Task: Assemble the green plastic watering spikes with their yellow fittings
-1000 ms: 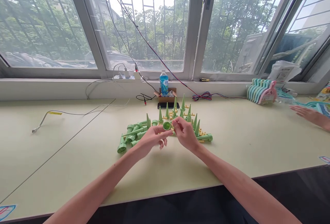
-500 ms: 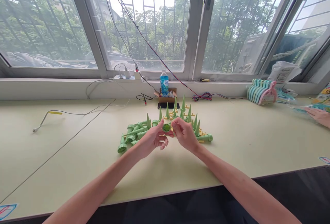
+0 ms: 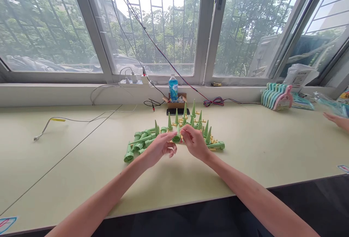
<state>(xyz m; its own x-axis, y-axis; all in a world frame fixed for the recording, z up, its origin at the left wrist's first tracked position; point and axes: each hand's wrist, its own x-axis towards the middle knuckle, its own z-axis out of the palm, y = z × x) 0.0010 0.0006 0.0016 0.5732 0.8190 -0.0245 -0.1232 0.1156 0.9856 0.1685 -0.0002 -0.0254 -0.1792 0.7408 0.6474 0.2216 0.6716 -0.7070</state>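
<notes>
A: Where is the spike (image 3: 176, 138)?

B: Over the middle of a pale table (image 3: 218, 179), near the person's left hand (image 3: 160, 146) and right hand (image 3: 195, 140), its tip up and its open, ringed end toward the camera.

A: And the grip?

B: The left hand holds the green spike between thumb and fingers, narrowly, with the lower fingers curled. The right hand's fingertips are drawn into a tight pinch just beside it; whether anything sits between them, I cannot tell.

A: What surrounds them?

B: Beyond the hands, upright spikes (image 3: 193, 110) stand among small yellow bits (image 3: 214, 140). More green pieces (image 3: 140, 140) lie heaped to the left.

A: And behind?

B: A dark phone (image 3: 171, 112) lies before an open box (image 3: 177, 105), near a bottle (image 3: 173, 88) of blue liquid, under a row of barred windows (image 3: 152, 29). Coiled wire (image 3: 215, 101) rests to the right.

A: Anyone else in the frame?

B: Another person's hand (image 3: 336, 121) reaches in at the far right, near plastic packaging (image 3: 332, 105). Pastel hangers (image 3: 276, 97) stand bunched by the wall.
</notes>
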